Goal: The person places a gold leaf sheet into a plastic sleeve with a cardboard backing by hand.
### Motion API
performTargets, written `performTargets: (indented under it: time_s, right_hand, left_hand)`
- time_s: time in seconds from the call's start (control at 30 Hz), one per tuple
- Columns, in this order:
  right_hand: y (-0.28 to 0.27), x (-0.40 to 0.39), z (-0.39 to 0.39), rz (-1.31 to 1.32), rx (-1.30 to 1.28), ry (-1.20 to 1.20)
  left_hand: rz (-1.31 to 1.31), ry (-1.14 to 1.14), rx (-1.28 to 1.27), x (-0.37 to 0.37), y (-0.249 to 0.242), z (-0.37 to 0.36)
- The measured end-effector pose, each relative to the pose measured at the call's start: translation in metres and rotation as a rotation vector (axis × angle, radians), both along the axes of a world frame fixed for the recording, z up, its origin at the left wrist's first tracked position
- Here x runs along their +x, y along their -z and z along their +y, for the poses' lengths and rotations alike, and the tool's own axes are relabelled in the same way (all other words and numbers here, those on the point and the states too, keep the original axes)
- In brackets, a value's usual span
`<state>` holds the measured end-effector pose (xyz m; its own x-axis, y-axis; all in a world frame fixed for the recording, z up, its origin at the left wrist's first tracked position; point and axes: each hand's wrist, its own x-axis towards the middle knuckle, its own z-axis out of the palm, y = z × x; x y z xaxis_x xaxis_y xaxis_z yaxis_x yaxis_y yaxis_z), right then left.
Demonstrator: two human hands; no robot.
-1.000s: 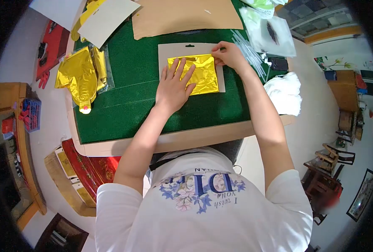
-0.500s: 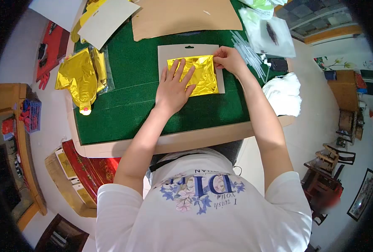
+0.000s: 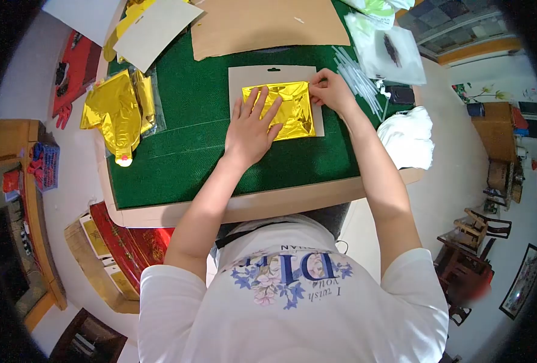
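A folded piece of shiny gold foil (image 3: 295,115) lies on a beige backing card (image 3: 272,75) that has a hanging slot at its top edge. My left hand (image 3: 250,130) rests palm down on the foil's left part, fingers spread. At the foil's upper right edge, my right hand (image 3: 329,91) has thumb and fingers pinched together on the rim; the exact contact is partly hidden by the fingers. Both foil and card lie flat on the green table mat (image 3: 183,163).
Gold foil pieces (image 3: 114,112) lie at the left, beside clear plastic. Cards (image 3: 156,33) and a cardboard sheet (image 3: 268,27) lie at the back. Thin translucent straws (image 3: 358,78), a black case (image 3: 400,94), a white cloth (image 3: 406,138) and plastic bags (image 3: 386,48) sit on the right.
My right hand has shifted very slightly down along the foil's right edge. My left hand stays spread on the foil, and the view has moved a little.
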<state>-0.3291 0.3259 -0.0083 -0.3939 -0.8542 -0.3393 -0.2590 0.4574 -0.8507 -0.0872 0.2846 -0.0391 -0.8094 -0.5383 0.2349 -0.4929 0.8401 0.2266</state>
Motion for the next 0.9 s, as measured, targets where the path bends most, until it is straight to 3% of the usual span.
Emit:
performTargets:
  time_s: [0.13, 0.33, 0.6, 0.7, 0.83, 0.9]
  right_hand:
    - [0.009, -0.002, 0.001, 0.077, 0.016, -0.025]
    - [-0.004, 0.004, 0.000, -0.014, 0.068, 0.024]
    - [0.016, 0.012, 0.001, 0.282, -0.115, 0.063]
    - [0.003, 0.022, 0.004, 0.133, -0.086, 0.195]
    - [0.006, 0.017, 0.004, 0.060, -0.073, 0.196]
    - [0.000, 0.017, 0.005, 0.062, 0.052, 0.118]
  left_hand:
    - [-0.012, -0.004, 0.007, 0.000, -0.002, 0.000]
    - [-0.009, -0.003, 0.026, 0.000, -0.003, 0.000]
    - [-0.011, 0.001, 0.018, 0.000, -0.001, -0.001]
    - [-0.007, 0.001, 0.028, 0.000, -0.002, 0.000]
    - [0.009, 0.001, 0.023, 0.001, -0.001, 0.000]
    - [0.013, 0.003, 0.022, 0.000, -0.001, 0.000]
